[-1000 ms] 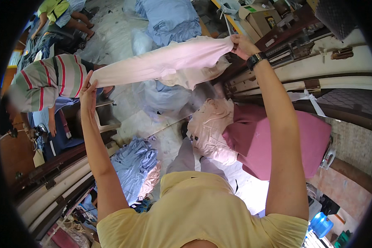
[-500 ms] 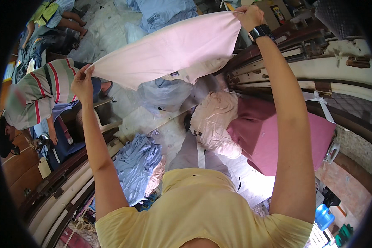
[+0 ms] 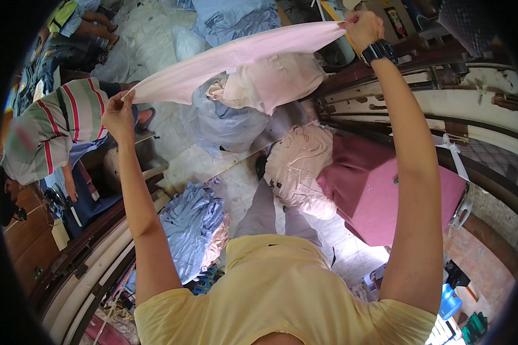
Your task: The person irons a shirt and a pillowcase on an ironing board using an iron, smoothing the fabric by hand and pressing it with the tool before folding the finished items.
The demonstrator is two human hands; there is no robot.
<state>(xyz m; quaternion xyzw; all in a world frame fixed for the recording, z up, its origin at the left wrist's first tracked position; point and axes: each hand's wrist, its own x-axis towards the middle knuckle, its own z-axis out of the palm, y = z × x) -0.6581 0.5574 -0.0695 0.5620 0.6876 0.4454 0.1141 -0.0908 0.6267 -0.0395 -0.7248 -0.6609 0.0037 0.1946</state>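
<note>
A pale pink cloth (image 3: 230,62) is stretched out in front of me between my two raised hands. My left hand (image 3: 119,115) pinches its left corner, lower and nearer than the other end. At the far right, my right hand (image 3: 365,30), with a black watch on the wrist, grips the opposite corner. The cloth sags in a thin band, and its lower hem hangs in front of a cream-pink garment pile (image 3: 276,80) resting by a clear plastic bag (image 3: 227,123).
A maroon-covered board (image 3: 380,190) with a peach garment heap (image 3: 299,167) stands at my right. Blue garments (image 3: 193,221) lie by my left leg, more blue cloth (image 3: 236,20) at the far end. A co-worker in a striped shirt (image 3: 69,123) bends at left; another person (image 3: 86,26) is farther off.
The cloth has swung up and away into a narrower band, uncovering more of the cream-pink pile beneath. My right hand has shifted slightly right; both hands keep their hold.
</note>
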